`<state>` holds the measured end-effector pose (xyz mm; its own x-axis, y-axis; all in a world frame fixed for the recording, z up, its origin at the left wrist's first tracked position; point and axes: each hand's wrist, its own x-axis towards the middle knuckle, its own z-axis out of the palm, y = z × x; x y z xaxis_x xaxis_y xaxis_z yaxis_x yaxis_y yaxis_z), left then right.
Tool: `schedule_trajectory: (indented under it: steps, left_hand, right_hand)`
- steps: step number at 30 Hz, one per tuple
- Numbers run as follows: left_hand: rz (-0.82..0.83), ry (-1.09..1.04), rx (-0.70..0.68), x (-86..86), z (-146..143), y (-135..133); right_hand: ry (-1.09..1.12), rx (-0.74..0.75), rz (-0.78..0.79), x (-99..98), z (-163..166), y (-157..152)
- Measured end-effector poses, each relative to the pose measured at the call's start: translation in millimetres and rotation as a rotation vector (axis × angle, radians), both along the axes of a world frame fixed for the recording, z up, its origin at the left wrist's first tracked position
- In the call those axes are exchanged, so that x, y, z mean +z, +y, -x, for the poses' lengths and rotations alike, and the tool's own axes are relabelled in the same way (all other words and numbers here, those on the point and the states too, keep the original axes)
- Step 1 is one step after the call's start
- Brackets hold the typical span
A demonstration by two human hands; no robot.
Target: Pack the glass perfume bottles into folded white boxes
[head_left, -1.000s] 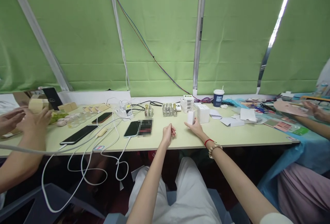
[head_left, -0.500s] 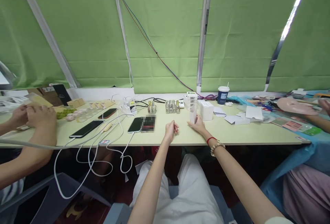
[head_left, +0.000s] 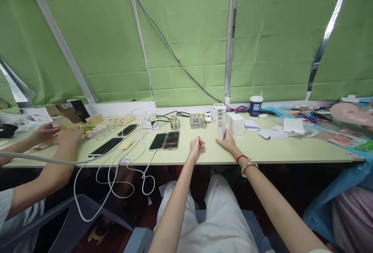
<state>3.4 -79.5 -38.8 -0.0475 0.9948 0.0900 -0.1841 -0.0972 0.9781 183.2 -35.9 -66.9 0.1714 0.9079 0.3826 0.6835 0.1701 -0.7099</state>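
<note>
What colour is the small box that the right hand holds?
White, plain. The head view shows the small box standing in the right hand.

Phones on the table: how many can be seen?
3. One phone lies at the left, near a co-worker's arm; a second lies farther back; a third lies just left of the left hand. More may be hidden.

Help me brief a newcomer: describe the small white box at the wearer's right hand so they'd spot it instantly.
On the long pale table under the green blinds, find the right hand, its wrist wearing a red string and beads. The small white box stands upright in its fingertips; unlike the bigger white box just behind, it is narrower and the only one held.
</note>
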Motion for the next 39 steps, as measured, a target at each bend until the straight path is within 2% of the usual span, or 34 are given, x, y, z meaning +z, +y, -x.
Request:
schedule_trajectory:
  steps: [20, 25, 28, 35, 39]
  left_hand:
    - [0.008, -0.024, -0.009, 0.7, -2, 0]
    - [-0.002, -0.024, -0.021, 0.0, -3, 1]
    - [-0.003, -0.025, -0.023, -0.7, -4, 2]
    - [-0.003, -0.031, -0.034, -1.0, -4, 2]
    - [-0.005, -0.028, -0.032, -0.2, -4, 2]
  right_hand:
    - [-0.026, 0.000, -0.038, 1.8, -1, -3]
    - [0.007, 0.026, -0.153, 4.3, 1, -5]
    - [-0.003, 0.031, -0.149, 7.3, 5, -9]
    - [-0.032, -0.094, -0.247, 10.2, 8, -12]
    - [-0.117, -0.035, -0.250, 11.4, 7, -12]
